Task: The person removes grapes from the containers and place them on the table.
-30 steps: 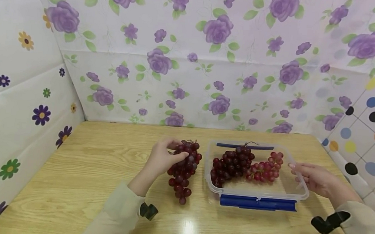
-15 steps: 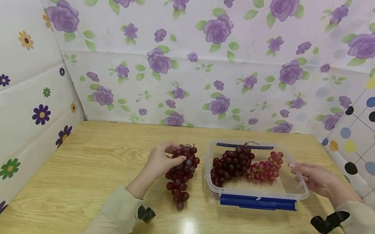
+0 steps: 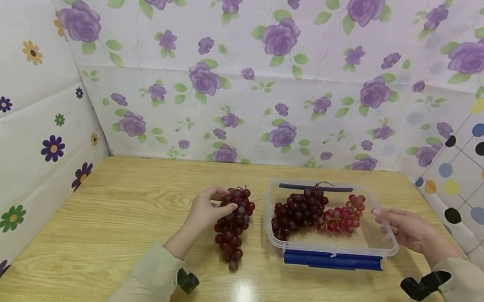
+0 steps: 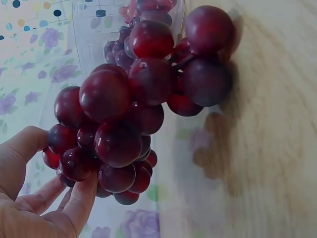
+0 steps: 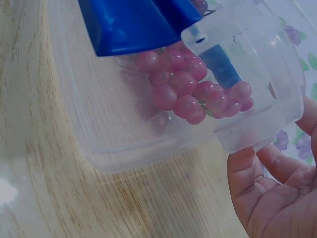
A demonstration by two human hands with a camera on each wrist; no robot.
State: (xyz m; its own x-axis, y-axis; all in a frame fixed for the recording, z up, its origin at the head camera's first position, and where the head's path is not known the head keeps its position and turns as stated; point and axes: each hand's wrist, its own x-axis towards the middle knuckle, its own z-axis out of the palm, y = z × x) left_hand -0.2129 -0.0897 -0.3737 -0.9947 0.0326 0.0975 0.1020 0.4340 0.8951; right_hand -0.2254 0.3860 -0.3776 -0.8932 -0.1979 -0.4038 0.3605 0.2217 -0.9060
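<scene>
My left hand (image 3: 207,209) pinches the dark grape bunch (image 3: 233,224) on the desk (image 3: 110,226); my right hand (image 3: 403,228), fingers relaxed, touches the clear container (image 3: 382,247).

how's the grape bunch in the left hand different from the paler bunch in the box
The dark bunch is deep maroon; the pale bunch is lighter pinkish red. The dark bunch lies on the table, outside the clear container, gripped at its top by the left hand; the pale bunch lies inside the container, untouched. The dark bunch runs toward the camera; the pale one lies crosswise. Both are round-berried grape clusters.
</scene>
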